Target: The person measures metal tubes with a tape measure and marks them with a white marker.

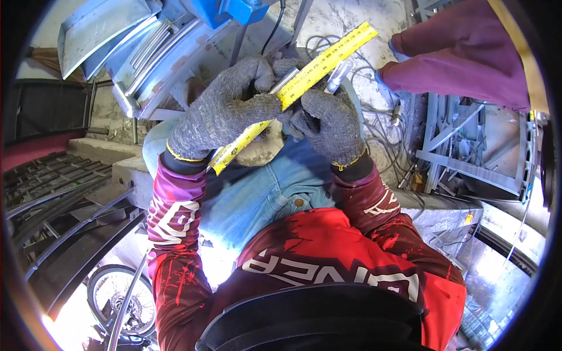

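Observation:
A yellow tape measure blade (325, 63) runs slantwise across both of my gloved hands, its upper end reaching past the right hand. My left hand (225, 111), in a grey knit glove, is closed around the blade, thumb pressed on it; a lower stretch emerges below that hand toward the wrist. My right hand (333, 120), gloved alike, is curled right under the blade. A short shiny stick-like piece (338, 76) pokes up above its fingers; I cannot tell what it is. A small metal piece (285, 80) shows beside the blade near the left fingers.
Bent sheet-metal pieces (111, 35) and a blue machine part (243, 9) lie ahead. Black cables (380, 137) trail over the floor. At right stand a person's legs (456, 70) and a metal frame (474, 146). Metal bars (64, 216) and a wheel (121, 298) are at left.

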Tool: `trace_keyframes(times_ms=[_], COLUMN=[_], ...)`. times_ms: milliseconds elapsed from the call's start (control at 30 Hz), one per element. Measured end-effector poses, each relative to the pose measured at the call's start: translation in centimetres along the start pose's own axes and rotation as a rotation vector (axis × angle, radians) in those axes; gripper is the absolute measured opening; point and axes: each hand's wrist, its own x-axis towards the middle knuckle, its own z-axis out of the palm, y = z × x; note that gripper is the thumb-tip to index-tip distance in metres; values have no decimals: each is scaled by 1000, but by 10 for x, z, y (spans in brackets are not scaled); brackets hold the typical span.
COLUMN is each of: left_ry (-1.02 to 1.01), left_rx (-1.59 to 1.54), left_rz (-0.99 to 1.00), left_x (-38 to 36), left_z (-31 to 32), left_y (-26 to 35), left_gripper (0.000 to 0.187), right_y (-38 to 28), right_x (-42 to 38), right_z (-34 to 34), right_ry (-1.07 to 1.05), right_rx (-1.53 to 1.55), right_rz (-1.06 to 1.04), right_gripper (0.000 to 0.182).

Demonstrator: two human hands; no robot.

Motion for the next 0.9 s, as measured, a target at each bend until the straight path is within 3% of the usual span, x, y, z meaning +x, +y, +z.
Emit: trace_keyframes(times_ms=[233, 500, 533, 600, 700, 900], left_ry=[-14, -11, -11, -1, -7, -3], left_rx=[-105, -27, -28, 4, -11, -34], left_rz=[-15, -22, -21, -6, 4, -12], left_x=[-1, -1, -1, -1, 0, 0], left_z=[3, 2, 2, 1, 2, 3], left_y=[2, 1, 1, -1, 0, 0], left_gripper=[25, 25, 25, 25, 27, 28], right_y=[0, 2, 1, 1, 1, 0], right_x=[-2, -1, -1, -3, -3, -3], right_z=[5, -3, -2, 1, 6, -3], right_ry=[41, -4, -4, 38, 39, 13], right_rx=[-15, -377, -377, -80, -34, -234], right_rz=[18, -95, -95, 34, 20, 12], right_gripper=[46, 46, 46, 47, 46, 42])
